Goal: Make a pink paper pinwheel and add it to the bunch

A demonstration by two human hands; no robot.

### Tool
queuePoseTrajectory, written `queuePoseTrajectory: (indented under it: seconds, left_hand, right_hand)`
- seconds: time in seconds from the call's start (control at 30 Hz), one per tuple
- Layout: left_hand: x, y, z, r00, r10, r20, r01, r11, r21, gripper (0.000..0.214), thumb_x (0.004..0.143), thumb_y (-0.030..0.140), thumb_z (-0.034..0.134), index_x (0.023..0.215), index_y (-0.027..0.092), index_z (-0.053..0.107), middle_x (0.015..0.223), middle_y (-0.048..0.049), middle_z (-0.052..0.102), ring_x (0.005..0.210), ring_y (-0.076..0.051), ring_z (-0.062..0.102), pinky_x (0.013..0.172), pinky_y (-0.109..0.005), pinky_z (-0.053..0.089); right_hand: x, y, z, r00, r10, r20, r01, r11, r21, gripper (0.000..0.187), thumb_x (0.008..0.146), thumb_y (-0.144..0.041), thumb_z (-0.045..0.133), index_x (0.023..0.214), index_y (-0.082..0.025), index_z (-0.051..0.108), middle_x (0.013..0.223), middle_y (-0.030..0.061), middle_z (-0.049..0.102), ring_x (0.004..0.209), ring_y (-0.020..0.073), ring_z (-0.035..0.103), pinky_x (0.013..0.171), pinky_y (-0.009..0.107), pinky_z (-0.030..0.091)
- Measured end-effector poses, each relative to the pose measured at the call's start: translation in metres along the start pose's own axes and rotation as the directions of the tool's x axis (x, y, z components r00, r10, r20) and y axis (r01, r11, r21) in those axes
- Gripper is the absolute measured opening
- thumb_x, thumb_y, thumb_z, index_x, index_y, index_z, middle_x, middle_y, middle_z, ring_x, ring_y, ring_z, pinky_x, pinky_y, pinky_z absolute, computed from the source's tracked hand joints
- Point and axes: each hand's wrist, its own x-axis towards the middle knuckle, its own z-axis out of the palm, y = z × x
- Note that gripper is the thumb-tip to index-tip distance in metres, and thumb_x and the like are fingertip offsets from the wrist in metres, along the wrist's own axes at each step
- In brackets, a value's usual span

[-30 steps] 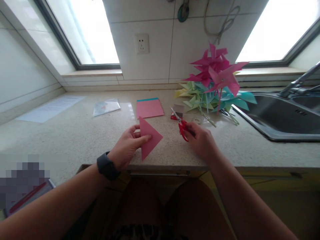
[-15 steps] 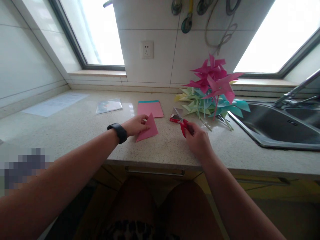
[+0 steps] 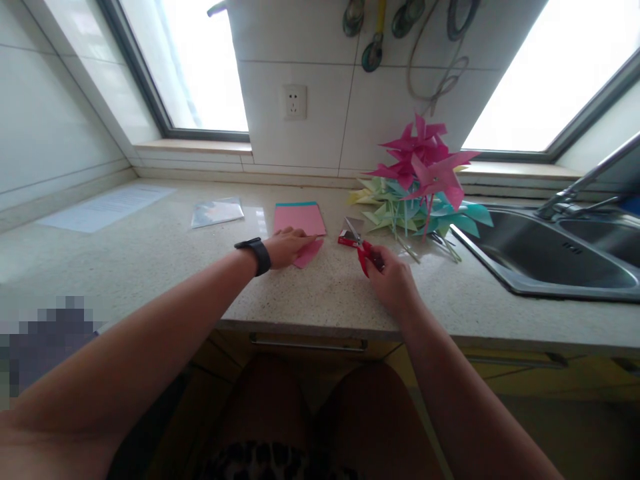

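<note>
My left hand (image 3: 289, 247), with a dark watch on its wrist, is closed on a folded piece of pink paper (image 3: 310, 253). The hand covers much of that paper and overlaps the near edge of a stack of pink sheets (image 3: 299, 217) with a blue strip along its far side. My right hand (image 3: 391, 277) grips the red handles of a pair of scissors (image 3: 363, 252). Their blades point away and to the left, above a small red and black box (image 3: 348, 237) on the counter.
Finished paper pinwheels (image 3: 425, 167) in pink, yellow, green and blue lie at the back right, beside a steel sink (image 3: 565, 257). A clear packet (image 3: 217, 212) and a printed sheet (image 3: 107, 208) rest to the left. The counter's front edge (image 3: 320, 328) runs before my knees.
My left hand has moved right and slightly away, turning the folded pink paper, which now shows less. My right hand keeps the scissors almost in place.
</note>
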Motion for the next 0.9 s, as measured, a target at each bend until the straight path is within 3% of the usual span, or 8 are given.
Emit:
queuePoseTrajectory:
  seconds: [0.13, 0.27, 0.4, 0.5, 0.63, 0.9]
  left_hand:
    - [0.004, 0.004, 0.0, 0.999, 0.027, -0.028, -0.024, 0.996, 0.091, 0.064, 0.09, 0.02, 0.05, 0.152, 0.025, 0.04, 0.138, -0.0125, 0.058, 0.119, -0.032, 0.049, 0.103, -0.048, 0.034]
    - [0.007, 0.003, -0.006, 0.994, 0.019, -0.105, -0.004, 0.99, 0.138, 0.058, 0.092, 0.026, 0.055, 0.148, 0.022, 0.045, 0.14, -0.012, 0.057, 0.125, -0.031, 0.046, 0.106, -0.045, 0.032]
    - [0.008, -0.011, -0.009, 0.984, -0.055, -0.17, 0.083, 0.984, 0.159, 0.046, 0.098, 0.026, 0.047, 0.144, 0.017, 0.05, 0.142, -0.0139, 0.056, 0.13, -0.027, 0.046, 0.111, -0.042, 0.03]
    - [0.007, -0.027, -0.011, 0.979, -0.132, -0.156, 0.158, 0.973, 0.169, 0.05, 0.095, 0.032, 0.058, 0.141, 0.014, 0.051, 0.142, -0.0167, 0.056, 0.131, -0.029, 0.048, 0.111, -0.046, 0.033]
    - [0.0, -0.043, -0.017, 0.969, -0.221, -0.107, 0.237, 0.957, 0.167, 0.042, 0.094, 0.042, 0.061, 0.129, 0.017, 0.06, 0.135, -0.0122, 0.06, 0.122, -0.029, 0.058, 0.105, -0.054, 0.043]
    - [-0.013, -0.048, -0.024, 0.945, -0.313, -0.092, 0.325, 0.928, 0.18, 0.04, 0.097, 0.05, 0.052, 0.113, 0.018, 0.069, 0.11, -0.0095, 0.073, 0.097, -0.023, 0.069, 0.088, -0.043, 0.052]
  right_hand:
    - [0.0, 0.001, 0.001, 1.0, 0.007, 0.009, -0.007, 1.0, 0.001, 0.031, 0.086, -0.031, 0.059, 0.11, -0.014, 0.069, 0.091, 0.014, 0.075, 0.077, 0.0241, 0.069, 0.072, 0.037, 0.051]
    - [0.001, 0.002, 0.001, 1.0, 0.012, 0.025, -0.012, 1.0, 0.011, 0.03, 0.086, -0.031, 0.059, 0.11, -0.015, 0.069, 0.094, 0.0135, 0.075, 0.082, 0.0249, 0.07, 0.074, 0.038, 0.051]
    - [0.001, 0.006, 0.002, 1.0, 0.026, 0.005, -0.026, 0.999, 0.024, 0.029, 0.086, -0.033, 0.06, 0.108, -0.016, 0.068, 0.093, 0.0132, 0.075, 0.081, 0.0248, 0.07, 0.073, 0.038, 0.051]
    - [0.002, 0.011, 0.002, 0.997, 0.05, -0.052, -0.048, 0.998, 0.04, 0.032, 0.088, -0.037, 0.058, 0.109, -0.015, 0.065, 0.093, 0.0137, 0.074, 0.079, 0.0238, 0.069, 0.07, 0.037, 0.05]
    - [0.002, 0.016, 0.003, 0.993, 0.073, -0.093, -0.07, 0.997, 0.036, 0.032, 0.089, -0.04, 0.056, 0.108, -0.015, 0.063, 0.093, 0.0138, 0.073, 0.076, 0.0238, 0.067, 0.068, 0.037, 0.049]
    - [0.003, 0.011, 0.003, 0.995, 0.087, -0.047, -0.088, 0.996, -0.025, 0.028, 0.087, -0.039, 0.06, 0.102, -0.016, 0.066, 0.086, 0.0122, 0.073, 0.077, 0.0255, 0.068, 0.071, 0.038, 0.049]
